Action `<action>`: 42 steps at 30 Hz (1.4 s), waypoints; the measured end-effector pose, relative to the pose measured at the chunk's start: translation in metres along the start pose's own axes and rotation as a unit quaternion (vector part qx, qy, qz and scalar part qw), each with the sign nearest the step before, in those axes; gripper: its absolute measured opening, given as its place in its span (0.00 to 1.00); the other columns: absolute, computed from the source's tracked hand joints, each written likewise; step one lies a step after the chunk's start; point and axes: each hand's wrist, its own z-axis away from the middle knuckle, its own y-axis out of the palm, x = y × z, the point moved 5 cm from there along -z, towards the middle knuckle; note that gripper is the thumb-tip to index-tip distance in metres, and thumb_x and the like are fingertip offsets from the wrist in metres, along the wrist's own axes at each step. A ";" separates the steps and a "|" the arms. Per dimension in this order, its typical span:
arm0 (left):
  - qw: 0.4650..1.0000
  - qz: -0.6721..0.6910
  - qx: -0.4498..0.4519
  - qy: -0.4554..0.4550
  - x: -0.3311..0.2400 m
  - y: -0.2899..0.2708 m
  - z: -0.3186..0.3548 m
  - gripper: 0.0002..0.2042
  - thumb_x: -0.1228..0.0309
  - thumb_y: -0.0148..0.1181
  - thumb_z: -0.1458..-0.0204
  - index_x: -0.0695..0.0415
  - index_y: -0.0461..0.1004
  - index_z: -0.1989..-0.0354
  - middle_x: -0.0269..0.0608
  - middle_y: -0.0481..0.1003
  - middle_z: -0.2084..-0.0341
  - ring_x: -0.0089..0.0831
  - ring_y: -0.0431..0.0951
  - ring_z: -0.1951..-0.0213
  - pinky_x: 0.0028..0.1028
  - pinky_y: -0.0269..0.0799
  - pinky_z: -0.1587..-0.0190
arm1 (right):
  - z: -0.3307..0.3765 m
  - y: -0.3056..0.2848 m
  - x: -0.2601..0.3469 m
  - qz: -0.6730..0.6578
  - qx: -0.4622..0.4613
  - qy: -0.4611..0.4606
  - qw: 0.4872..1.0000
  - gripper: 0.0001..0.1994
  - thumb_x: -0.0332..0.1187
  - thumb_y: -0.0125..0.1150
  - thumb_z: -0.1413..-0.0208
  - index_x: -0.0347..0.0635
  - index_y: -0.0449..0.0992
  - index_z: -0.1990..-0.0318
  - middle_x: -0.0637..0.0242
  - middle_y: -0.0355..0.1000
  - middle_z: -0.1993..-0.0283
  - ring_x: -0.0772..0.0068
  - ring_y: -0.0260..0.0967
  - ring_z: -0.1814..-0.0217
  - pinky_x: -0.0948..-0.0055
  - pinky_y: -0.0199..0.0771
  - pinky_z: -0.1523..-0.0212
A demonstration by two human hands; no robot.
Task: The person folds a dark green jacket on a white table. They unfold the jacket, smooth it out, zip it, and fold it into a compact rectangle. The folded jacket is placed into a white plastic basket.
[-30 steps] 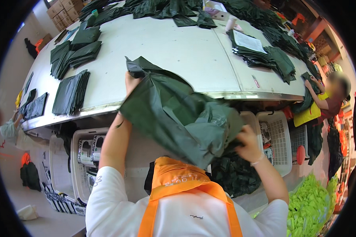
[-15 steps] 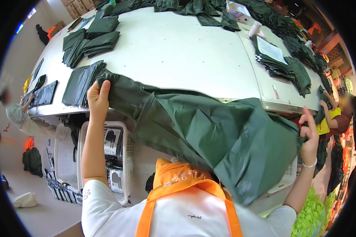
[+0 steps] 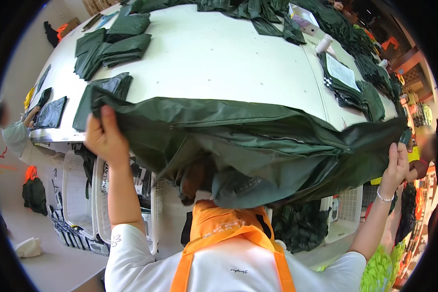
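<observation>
A dark green rain jacket point(image 3: 258, 163) is stretched sideways between my two hands, over the near edge of the white table point(image 3: 219, 73). A long zip runs along its upper side, and its middle sags toward my orange apron point(image 3: 228, 221). My left hand point(image 3: 108, 138) is closed on the left end, thumb up, just in front of a stack of folded dark green garments point(image 3: 90, 104). My right hand point(image 3: 396, 168) pinches the lower edge at the right end, beyond the table's edge.
More folded green garments point(image 3: 126, 48) lie at the far left, and a paper-topped stack point(image 3: 340, 73) at the right. White baskets point(image 3: 80, 194) stand below the table at left, another basket point(image 3: 348, 214) at right. Co-workers are at both sides.
The jacket was hanging bunched and lower on the right; now it is pulled out lengthwise with its zip facing up. My right hand moved outward; its raised forefinger has closed onto the cloth.
</observation>
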 end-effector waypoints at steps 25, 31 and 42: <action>0.795 -0.455 0.372 -0.150 0.301 0.456 0.078 0.16 0.54 0.44 0.41 0.54 0.65 0.67 0.46 0.74 0.70 0.48 0.75 0.65 0.41 0.67 0.66 | -0.189 0.455 -0.428 0.296 0.269 0.099 0.911 0.14 0.47 0.47 0.40 0.48 0.66 0.68 0.56 0.72 0.79 0.48 0.70 0.76 0.54 0.67 0.77; 0.807 -0.488 0.329 -0.051 0.332 0.465 0.114 0.13 0.58 0.53 0.46 0.55 0.68 0.73 0.40 0.73 0.69 0.42 0.74 0.64 0.38 0.67 0.64 | -0.180 0.460 -0.434 0.292 0.216 0.097 0.927 0.14 0.49 0.54 0.44 0.50 0.65 0.70 0.62 0.72 0.80 0.51 0.70 0.79 0.57 0.65 0.79; 0.863 -0.378 0.335 0.012 0.288 0.358 0.066 0.10 0.74 0.54 0.48 0.54 0.71 0.57 0.45 0.73 0.60 0.45 0.72 0.58 0.36 0.67 0.56 | -0.086 0.398 -0.271 -0.071 0.448 0.488 0.746 0.16 0.40 0.54 0.41 0.32 0.74 0.61 0.62 0.72 0.74 0.75 0.73 0.69 0.77 0.71 0.71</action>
